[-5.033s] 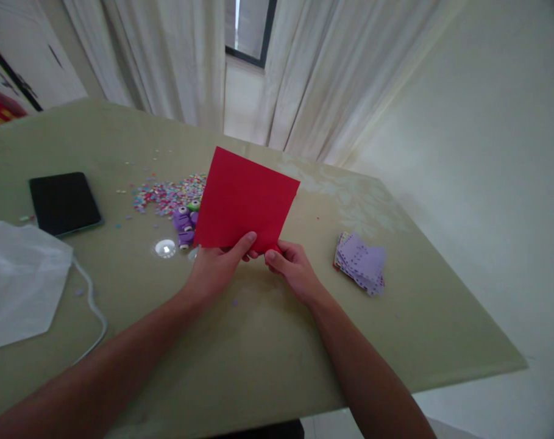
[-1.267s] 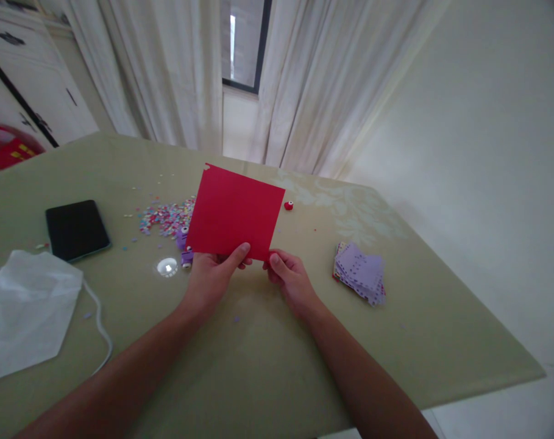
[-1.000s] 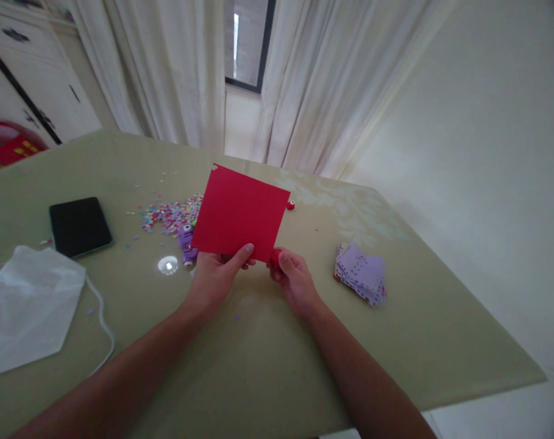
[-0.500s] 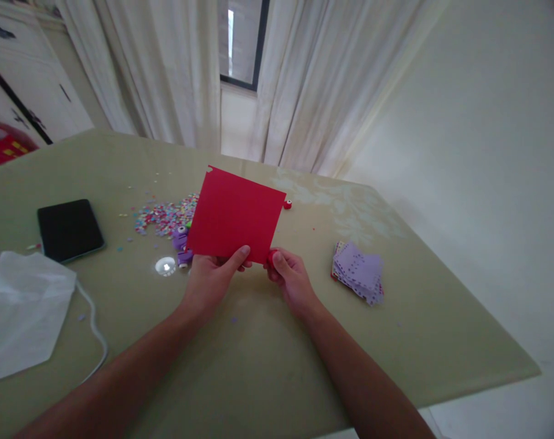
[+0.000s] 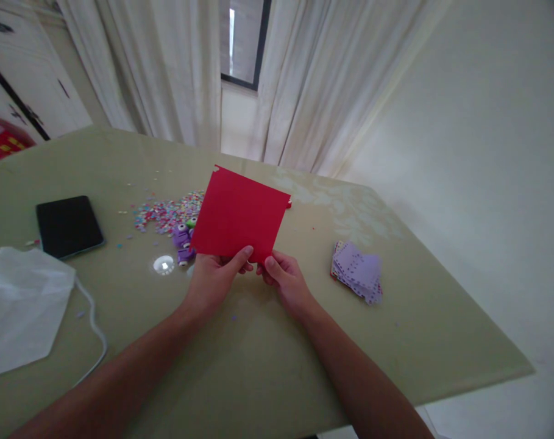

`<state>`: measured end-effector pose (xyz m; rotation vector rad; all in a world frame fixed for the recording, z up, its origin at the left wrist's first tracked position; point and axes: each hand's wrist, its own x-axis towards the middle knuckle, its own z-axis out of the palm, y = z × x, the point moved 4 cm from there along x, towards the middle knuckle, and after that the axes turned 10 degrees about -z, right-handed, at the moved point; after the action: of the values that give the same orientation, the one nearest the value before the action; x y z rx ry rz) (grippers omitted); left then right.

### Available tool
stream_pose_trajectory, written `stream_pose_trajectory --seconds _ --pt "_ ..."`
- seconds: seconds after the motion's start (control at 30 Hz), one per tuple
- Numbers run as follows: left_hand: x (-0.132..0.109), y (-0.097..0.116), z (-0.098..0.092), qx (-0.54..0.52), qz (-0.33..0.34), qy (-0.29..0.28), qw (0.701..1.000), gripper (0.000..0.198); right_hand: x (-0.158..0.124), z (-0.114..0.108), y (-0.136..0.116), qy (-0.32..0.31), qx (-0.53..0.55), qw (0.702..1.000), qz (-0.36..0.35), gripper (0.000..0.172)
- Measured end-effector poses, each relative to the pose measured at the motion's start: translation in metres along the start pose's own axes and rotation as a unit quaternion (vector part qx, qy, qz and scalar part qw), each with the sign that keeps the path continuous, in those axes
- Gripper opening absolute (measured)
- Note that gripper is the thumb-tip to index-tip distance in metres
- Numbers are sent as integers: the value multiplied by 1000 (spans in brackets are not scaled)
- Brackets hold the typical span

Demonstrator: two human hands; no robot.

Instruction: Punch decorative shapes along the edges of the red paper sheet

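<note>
A square sheet of red paper (image 5: 242, 213) is held up over the table, with a small cut-out at its upper left corner. My left hand (image 5: 215, 277) is closed on its lower edge, thumb in front and fingers behind. At the lower right corner, my right hand (image 5: 286, 280) is closed with its thumb up; the small red punch in it is almost wholly hidden by the fingers and the paper. Just left of the sheet stand purple animal-shaped punches (image 5: 182, 241) with a green one (image 5: 192, 222). Behind the sheet's right edge peeks another red punch (image 5: 289, 204).
Many coloured paper bits (image 5: 167, 213) lie heaped behind the purple punches. To the right is a stack of punched lilac paper (image 5: 359, 271). A black tablet (image 5: 69, 225) and a white face mask (image 5: 25, 311) lie at left on the green tablecloth (image 5: 258, 366).
The red sheet has shifted slightly right. My right hand has slid a little left along its lower edge, and the red punch in it is now mostly out of sight.
</note>
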<state>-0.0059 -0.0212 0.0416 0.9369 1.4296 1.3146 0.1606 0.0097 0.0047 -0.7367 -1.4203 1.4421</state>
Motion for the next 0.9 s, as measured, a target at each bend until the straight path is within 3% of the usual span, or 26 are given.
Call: stream_pose_trajectory --seconds 0.63,0.9 --pt "0 0 1 19 3 -4 1000 29 1 6 -12 5 -25 1000 3 59" --pt "-2 6 3 20 6 1 1000 27 2 8 -14 11 -15 1000 -5 51"
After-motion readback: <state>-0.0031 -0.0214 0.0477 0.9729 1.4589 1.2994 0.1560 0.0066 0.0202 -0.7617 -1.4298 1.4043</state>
